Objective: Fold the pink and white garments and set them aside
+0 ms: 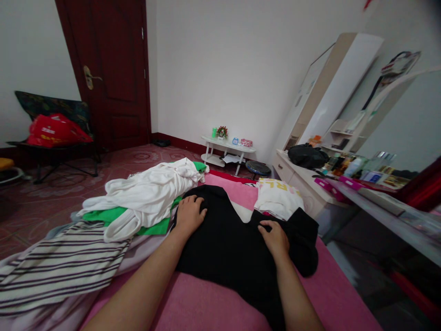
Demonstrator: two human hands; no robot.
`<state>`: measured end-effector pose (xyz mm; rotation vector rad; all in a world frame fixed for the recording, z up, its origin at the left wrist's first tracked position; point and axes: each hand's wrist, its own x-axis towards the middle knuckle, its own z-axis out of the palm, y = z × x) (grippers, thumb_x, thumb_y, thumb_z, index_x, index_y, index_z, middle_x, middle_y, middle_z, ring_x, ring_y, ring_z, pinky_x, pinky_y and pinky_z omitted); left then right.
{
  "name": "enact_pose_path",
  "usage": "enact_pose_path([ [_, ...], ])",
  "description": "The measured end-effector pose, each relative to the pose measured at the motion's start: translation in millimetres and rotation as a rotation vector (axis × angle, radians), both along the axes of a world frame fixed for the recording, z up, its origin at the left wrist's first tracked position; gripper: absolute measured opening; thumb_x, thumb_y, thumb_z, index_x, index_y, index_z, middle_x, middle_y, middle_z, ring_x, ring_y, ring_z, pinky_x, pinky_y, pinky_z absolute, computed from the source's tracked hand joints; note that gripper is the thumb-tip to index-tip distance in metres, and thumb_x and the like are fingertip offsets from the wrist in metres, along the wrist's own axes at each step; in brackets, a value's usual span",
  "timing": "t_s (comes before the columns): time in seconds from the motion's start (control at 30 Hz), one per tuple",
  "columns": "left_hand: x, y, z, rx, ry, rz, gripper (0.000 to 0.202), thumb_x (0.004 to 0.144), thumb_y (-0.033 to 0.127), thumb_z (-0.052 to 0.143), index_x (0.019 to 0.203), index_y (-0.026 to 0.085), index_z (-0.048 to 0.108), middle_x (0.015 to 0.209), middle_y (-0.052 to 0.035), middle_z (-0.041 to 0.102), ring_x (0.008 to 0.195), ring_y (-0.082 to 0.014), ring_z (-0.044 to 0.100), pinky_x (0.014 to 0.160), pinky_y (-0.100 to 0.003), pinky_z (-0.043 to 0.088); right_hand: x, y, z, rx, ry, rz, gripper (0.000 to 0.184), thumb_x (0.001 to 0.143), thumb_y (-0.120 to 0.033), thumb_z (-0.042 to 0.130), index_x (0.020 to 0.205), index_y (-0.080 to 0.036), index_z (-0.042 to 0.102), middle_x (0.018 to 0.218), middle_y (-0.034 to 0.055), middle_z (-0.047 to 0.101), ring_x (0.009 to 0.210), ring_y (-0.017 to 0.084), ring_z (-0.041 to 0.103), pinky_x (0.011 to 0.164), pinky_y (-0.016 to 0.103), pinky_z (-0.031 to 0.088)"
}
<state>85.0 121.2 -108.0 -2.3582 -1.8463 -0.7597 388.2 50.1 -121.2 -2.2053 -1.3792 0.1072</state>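
Note:
A black garment [223,239], its exact kind unclear, lies spread over the pink bedding in front of me. My left hand [189,216] rests flat on its upper left part, fingers stretched out. On the other side, my right hand [274,236] has its thumb and fingers curled together at the cloth's upper right edge, pinching it. Beyond that hand, a folded-over black part bunches up at the right. Between the two hands the upper edge dips in a V, with a pale patch showing behind it.
Left of the garment lie rumpled white clothes [148,193], green cloth [155,226] and a striped garment [65,262]. A folded white shirt [278,198] with yellow letters sits behind on the pink bed [206,299]. A dressing table [303,179] stands at the right.

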Motion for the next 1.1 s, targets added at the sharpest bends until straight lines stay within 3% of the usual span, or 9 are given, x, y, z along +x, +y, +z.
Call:
enact_pose_path([
  [1.1, 0.7, 1.2, -2.8, 0.037, 0.009, -0.004, 0.035, 0.082, 0.037, 0.060, 0.115, 0.023, 0.061, 0.120, -0.0095, 0.058, 0.113, -0.0279, 0.050, 0.094, -0.040, 0.036, -1.7, -0.6, 0.5, -0.009, -0.011, 0.006, 0.021, 0.081, -0.033, 0.056, 0.096, -0.027, 0.069, 0.112, 0.0007, 0.062, 0.093, 0.019, 0.062, 0.074, 0.029, 0.044],
])
